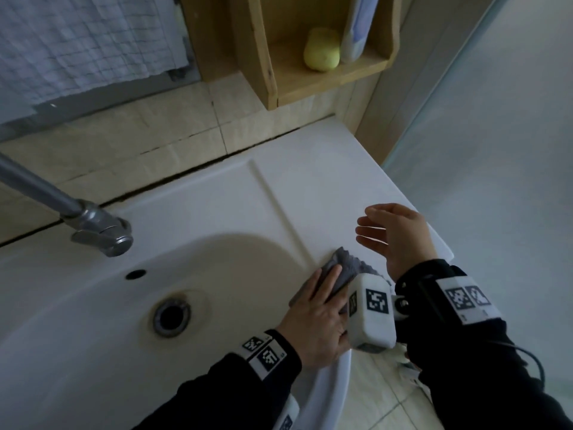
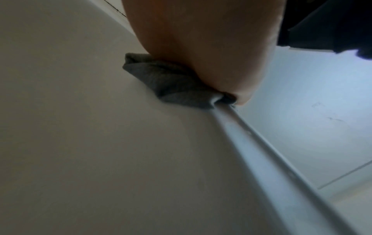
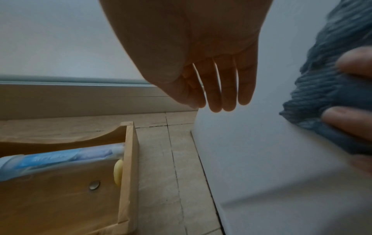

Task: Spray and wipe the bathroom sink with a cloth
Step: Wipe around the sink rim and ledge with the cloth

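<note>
A white sink (image 1: 192,212) fills the head view, its oval basin at the left and a flat ledge (image 1: 328,175) at the right. My left hand (image 1: 316,311) lies flat with straight fingers on a grey cloth (image 1: 347,268), pressing it against the sink where the basin's right edge meets the ledge. In the left wrist view the cloth (image 2: 171,85) shows bunched under my palm (image 2: 201,44). My right hand (image 1: 393,237) hovers over the ledge just right of the cloth, fingers straight and slightly spread, holding nothing. The right wrist view shows the cloth (image 3: 322,95) beside those fingers (image 3: 223,89).
A chrome tap (image 1: 93,228) juts over the basin from the left, with the drain (image 1: 170,318) below it. A wooden wall shelf (image 1: 310,76) above the ledge holds yellow soap (image 1: 322,49) and a blue bottle (image 1: 356,29). A towel (image 1: 83,38) hangs at the upper left.
</note>
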Demonstrator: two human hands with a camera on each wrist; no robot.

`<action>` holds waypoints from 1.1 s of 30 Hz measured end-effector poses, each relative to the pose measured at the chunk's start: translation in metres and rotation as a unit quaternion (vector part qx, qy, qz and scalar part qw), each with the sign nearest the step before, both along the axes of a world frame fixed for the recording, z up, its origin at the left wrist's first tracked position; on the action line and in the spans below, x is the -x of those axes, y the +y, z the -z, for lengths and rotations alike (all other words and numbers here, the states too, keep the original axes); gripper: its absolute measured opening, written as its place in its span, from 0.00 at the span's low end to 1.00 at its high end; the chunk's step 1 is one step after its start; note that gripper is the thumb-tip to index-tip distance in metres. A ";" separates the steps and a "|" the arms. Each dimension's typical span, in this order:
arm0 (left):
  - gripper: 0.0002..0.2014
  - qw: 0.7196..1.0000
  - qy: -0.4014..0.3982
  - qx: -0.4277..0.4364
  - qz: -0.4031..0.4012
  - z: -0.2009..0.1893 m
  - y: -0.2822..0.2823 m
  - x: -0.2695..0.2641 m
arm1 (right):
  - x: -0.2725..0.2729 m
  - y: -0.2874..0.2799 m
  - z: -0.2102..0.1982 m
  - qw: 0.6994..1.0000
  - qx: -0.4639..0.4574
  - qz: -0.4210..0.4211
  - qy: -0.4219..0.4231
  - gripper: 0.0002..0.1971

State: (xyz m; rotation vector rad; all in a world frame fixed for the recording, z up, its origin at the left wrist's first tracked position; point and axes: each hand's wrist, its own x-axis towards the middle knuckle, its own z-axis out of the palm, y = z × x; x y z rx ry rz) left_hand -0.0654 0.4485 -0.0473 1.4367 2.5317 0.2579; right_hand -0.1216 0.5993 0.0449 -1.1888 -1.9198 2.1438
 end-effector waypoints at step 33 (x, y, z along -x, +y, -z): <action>0.32 0.952 -0.064 0.113 -0.277 -0.012 0.115 0.234 | -0.033 0.109 0.009 0.990 0.020 0.138 0.010 0.05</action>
